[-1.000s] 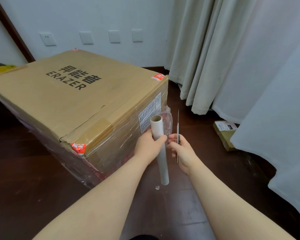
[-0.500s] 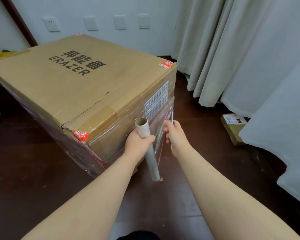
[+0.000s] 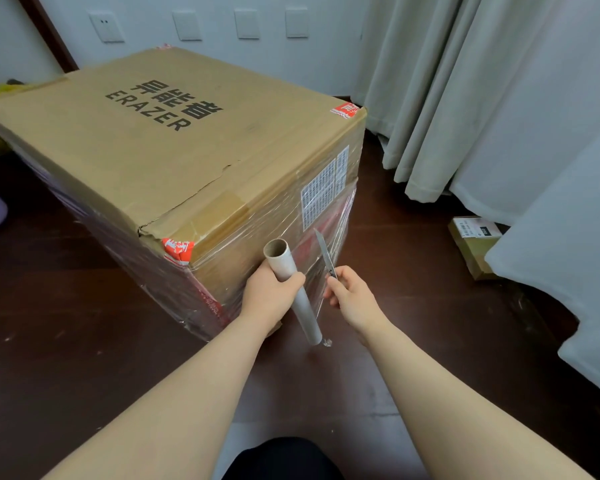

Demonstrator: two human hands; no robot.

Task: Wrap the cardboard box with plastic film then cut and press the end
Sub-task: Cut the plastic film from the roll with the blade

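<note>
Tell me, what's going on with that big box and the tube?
A person is wrapping the cardboard box in clear plastic film. The film already covers its sides; the top is bare. The left hand grips the almost empty film roll beside the box, and the right hand holds a utility knife, blade pointing up, close to the film. The end looks about to be cut.

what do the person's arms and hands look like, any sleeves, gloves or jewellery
The left hand and right hand are bare: no gloves, rings or watch visible. The left forearm and right forearm are bare too, with no sleeves in view.
</note>
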